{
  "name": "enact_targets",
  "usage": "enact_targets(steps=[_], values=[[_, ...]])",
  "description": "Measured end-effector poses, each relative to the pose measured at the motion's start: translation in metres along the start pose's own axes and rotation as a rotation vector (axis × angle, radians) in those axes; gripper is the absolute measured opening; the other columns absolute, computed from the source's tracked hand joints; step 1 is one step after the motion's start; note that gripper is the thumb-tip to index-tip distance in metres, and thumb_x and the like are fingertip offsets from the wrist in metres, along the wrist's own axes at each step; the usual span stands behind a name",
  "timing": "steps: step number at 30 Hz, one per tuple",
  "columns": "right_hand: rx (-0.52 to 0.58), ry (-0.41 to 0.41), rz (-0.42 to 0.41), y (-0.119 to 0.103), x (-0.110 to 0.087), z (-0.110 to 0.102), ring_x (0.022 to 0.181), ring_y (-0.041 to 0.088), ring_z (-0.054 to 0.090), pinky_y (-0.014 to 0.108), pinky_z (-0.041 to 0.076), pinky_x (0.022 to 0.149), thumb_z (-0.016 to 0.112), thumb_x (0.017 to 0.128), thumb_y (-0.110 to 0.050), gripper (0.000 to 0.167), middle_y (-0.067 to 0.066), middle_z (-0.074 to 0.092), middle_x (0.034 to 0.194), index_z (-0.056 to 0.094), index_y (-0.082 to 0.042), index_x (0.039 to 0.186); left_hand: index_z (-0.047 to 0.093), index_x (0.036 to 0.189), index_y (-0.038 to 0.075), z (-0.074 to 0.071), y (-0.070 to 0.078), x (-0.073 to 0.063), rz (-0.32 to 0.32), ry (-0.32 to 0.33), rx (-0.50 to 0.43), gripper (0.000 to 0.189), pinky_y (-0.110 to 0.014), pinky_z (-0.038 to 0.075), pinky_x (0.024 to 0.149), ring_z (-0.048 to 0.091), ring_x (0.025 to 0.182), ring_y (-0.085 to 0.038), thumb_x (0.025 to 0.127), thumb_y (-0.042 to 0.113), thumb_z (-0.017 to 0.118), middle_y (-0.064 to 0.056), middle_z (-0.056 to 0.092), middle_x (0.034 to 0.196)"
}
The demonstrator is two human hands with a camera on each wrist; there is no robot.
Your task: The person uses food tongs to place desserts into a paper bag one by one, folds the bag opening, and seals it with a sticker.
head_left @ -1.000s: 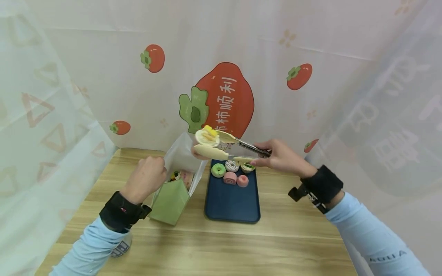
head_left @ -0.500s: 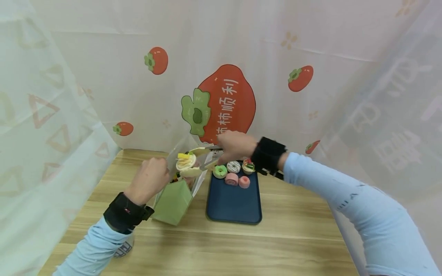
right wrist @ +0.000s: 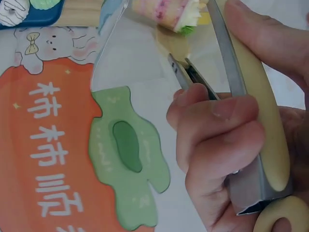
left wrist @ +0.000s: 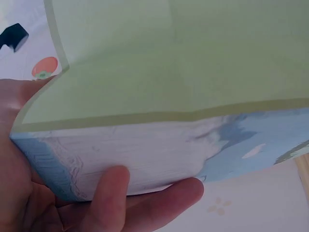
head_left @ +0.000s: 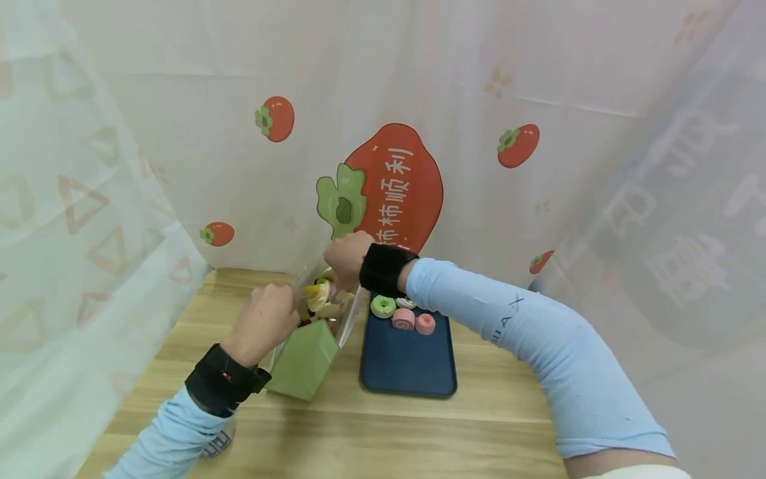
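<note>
My left hand (head_left: 263, 319) holds the side of a green paper bag (head_left: 305, 359), its fingers curled on the printed side panel (left wrist: 140, 157) in the left wrist view. A pair of tongs (right wrist: 263, 116) with cream tips is gripped in my right hand (head_left: 350, 256), above the bag's mouth. Between the tongs' tips is a small cream-topped cake (head_left: 319, 293) with yellow pieces on top; in the right wrist view, the cake (right wrist: 166, 12) shows a pink-marked side. The cake is at the bag's opening, and items inside the bag are mostly hidden.
A dark blue tray (head_left: 409, 366) stands right of the bag, bearing a green donut (head_left: 383, 307), a pink swirl roll (head_left: 403, 319) and a pink ring-shaped sweet (head_left: 425, 324). A white round object (head_left: 218, 444) lies partly under my left forearm. A printed curtain (head_left: 473, 80) hangs behind.
My right hand has moved left from above the tray to the bag, carrying the cake in the tongs and lowering it into the opening. My left hand stays at the bag.
</note>
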State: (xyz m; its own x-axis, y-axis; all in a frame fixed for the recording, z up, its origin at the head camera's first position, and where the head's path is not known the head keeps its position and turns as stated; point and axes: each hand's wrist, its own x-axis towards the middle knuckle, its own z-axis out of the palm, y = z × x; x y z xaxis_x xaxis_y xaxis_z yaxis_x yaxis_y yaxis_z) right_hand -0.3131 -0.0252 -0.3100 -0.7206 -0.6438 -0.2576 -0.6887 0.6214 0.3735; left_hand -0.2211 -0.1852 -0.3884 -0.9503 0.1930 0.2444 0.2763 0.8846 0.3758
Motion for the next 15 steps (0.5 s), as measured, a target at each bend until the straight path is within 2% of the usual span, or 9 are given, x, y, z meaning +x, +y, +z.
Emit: enact_targets(steps=[4,8,12,15], values=[[-0.064,-0.039,0.005,-0.013,0.013,0.009,0.058,0.012,0.040,0.030,0.035,0.052,0.062,0.095,-0.023,0.036,-0.005,0.038,0.065,0.040,-0.020,0.067,0.056,0.072,-0.003,0.002,0.000,-0.003,0.040,0.035,0.016,0.011,-0.031,0.042,0.040,0.048,0.045,-0.017,0.082,-0.007,0.059,-0.006,0.048,0.059],[-0.099,-0.034,0.027,-0.022,0.024,0.022,0.059,0.011,0.039,0.029,0.035,0.052,0.062,0.095,-0.022,0.036,-0.005,0.040,0.068,0.040,-0.020,0.067,0.053,0.068,0.000,0.003,0.000,-0.003,0.074,0.069,0.043,0.016,-0.032,0.042,0.040,0.046,0.044,-0.017,0.080,-0.008,0.059,-0.005,0.046,0.057],[-0.123,-0.035,0.072,-0.030,0.034,0.033,0.066,0.010,0.047,0.028,0.036,0.054,0.061,0.097,-0.025,0.024,-0.006,0.054,0.078,0.053,-0.021,0.074,0.053,0.067,0.000,0.004,0.000,-0.003,0.084,0.072,0.046,0.017,-0.030,0.042,0.040,0.046,0.044,-0.016,0.080,-0.008,0.059,-0.004,0.046,0.057],[-0.124,-0.044,0.090,-0.035,0.039,0.037,0.076,0.010,0.058,0.026,0.042,0.060,0.063,0.098,-0.031,0.013,-0.005,0.065,0.093,0.068,-0.021,0.091,0.055,0.068,-0.001,0.004,0.000,-0.004,0.085,0.067,0.047,0.015,-0.030,0.041,0.039,0.047,0.044,-0.015,0.081,-0.008,0.059,-0.004,0.047,0.057]])
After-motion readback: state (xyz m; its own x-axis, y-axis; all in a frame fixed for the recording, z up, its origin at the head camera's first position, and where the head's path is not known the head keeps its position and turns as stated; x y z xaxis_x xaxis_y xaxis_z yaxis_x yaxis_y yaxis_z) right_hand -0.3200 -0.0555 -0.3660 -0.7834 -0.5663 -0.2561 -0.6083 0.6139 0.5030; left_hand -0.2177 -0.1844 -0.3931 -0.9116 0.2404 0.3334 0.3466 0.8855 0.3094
